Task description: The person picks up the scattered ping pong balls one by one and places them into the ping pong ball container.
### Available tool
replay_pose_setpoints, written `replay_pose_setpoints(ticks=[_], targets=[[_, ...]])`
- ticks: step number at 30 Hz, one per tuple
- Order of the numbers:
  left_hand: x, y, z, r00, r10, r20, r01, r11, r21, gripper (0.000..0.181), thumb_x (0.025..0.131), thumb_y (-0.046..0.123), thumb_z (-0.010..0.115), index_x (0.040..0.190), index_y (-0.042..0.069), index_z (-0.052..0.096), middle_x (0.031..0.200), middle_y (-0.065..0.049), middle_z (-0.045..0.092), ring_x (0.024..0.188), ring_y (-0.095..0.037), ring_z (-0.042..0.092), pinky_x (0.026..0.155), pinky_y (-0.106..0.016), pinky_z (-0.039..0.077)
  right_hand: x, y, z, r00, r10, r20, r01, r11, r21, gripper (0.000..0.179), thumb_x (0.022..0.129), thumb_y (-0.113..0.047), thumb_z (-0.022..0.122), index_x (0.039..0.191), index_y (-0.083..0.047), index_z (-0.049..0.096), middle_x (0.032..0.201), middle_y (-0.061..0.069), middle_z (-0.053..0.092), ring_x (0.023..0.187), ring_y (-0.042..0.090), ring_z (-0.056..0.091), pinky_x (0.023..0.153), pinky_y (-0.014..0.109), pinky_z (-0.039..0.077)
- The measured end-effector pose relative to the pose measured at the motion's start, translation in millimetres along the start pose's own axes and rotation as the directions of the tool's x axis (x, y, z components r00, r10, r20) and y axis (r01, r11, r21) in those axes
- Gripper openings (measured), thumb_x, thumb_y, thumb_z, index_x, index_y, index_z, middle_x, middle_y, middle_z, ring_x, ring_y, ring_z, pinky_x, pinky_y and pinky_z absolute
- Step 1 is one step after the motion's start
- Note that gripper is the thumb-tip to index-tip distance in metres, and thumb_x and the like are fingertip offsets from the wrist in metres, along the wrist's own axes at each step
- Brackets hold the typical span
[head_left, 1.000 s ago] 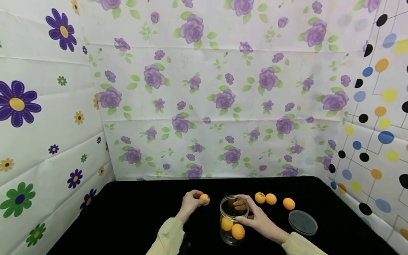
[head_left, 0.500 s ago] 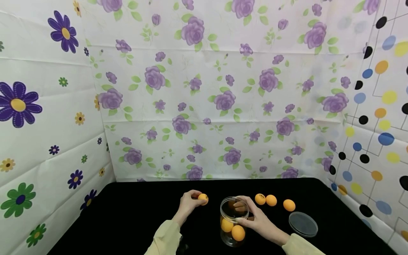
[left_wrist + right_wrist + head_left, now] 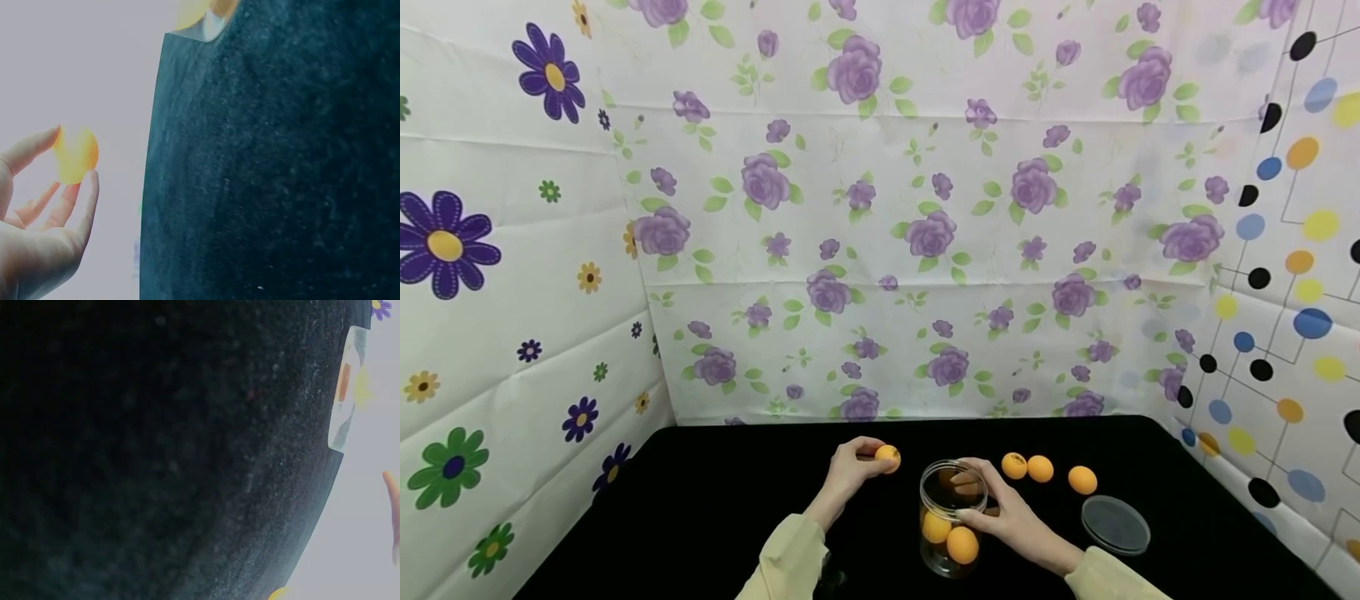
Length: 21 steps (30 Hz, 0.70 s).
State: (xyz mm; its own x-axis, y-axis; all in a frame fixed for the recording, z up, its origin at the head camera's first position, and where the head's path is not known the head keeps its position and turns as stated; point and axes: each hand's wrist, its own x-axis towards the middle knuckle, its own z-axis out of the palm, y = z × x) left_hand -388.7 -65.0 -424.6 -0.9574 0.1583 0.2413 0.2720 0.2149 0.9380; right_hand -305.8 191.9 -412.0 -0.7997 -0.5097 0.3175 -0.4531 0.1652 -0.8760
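Note:
My left hand (image 3: 848, 473) pinches an orange ping-pong ball (image 3: 888, 457) between thumb and fingertips, left of the jar and raised off the cloth. The left wrist view shows the same ball (image 3: 76, 154) at the fingertips of the left hand (image 3: 47, 219). A clear, lidless jar (image 3: 951, 567) stands upright on the black cloth, with two orange balls (image 3: 962, 545) visible inside. Around its right side near the rim, my right hand (image 3: 1011, 517) grips it with thumb in front and fingers behind. Only a sliver of the jar (image 3: 340, 425) appears in the right wrist view.
Three loose orange balls (image 3: 1040, 469) lie on the black table (image 3: 737, 500) behind and right of the jar. A round translucent lid (image 3: 1116, 525) lies right of the right hand. Patterned sheets (image 3: 880, 208) wall in the back and sides.
After a slight dip to the left, my left hand with the ball has moved a little up and to the right, closer to the jar. The right hand and jar hold their place.

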Motion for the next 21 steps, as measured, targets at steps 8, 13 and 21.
replay_pose_setpoints(ticks=[8, 13, 21], targets=[[-0.8, 7.0, -0.3, 1.0, 0.026, 0.002, -0.026, 1.0, 0.014, 0.033, 0.075, 0.012, 0.075, 0.102, -0.003, 0.063, 0.09, -0.009, 0.061, 0.079, -0.022, 0.06, 0.068, -0.035, 0.05, -0.6, -1.4, 0.3, 1.0, 0.005, -0.005, -0.005, 1.0, -0.011, 0.05, 0.093, -0.002, 0.048, 0.137, -0.003, 0.025, 0.127, 0.019, 0.041, 0.113, 0.036, 0.042, 0.079, 0.041, 0.044], [-1.2, 11.2, -1.4, 0.999, 0.034, -0.001, -0.034, 0.999, 0.022, 0.033, 0.075, 0.012, 0.075, 0.102, -0.003, 0.063, 0.09, -0.009, 0.061, 0.078, -0.021, 0.06, 0.067, -0.033, 0.05, -0.3, -1.6, -0.1, 1.0, 0.009, -0.004, -0.01, 1.0, -0.016, 0.049, 0.093, -0.003, 0.048, 0.137, -0.003, 0.025, 0.127, 0.019, 0.041, 0.113, 0.035, 0.043, 0.079, 0.041, 0.044], [-0.5, 18.5, -2.0, 0.998, 0.06, 0.017, -0.061, 0.998, 0.016, 0.035, 0.075, 0.011, 0.075, 0.104, -0.003, 0.063, 0.091, -0.009, 0.061, 0.078, -0.021, 0.059, 0.067, -0.033, 0.05, -0.1, -0.7, 0.2, 1.0, 0.011, -0.006, -0.011, 1.0, -0.012, 0.05, 0.093, -0.003, 0.048, 0.138, -0.004, 0.026, 0.127, 0.018, 0.041, 0.112, 0.031, 0.044, 0.079, 0.041, 0.044]])
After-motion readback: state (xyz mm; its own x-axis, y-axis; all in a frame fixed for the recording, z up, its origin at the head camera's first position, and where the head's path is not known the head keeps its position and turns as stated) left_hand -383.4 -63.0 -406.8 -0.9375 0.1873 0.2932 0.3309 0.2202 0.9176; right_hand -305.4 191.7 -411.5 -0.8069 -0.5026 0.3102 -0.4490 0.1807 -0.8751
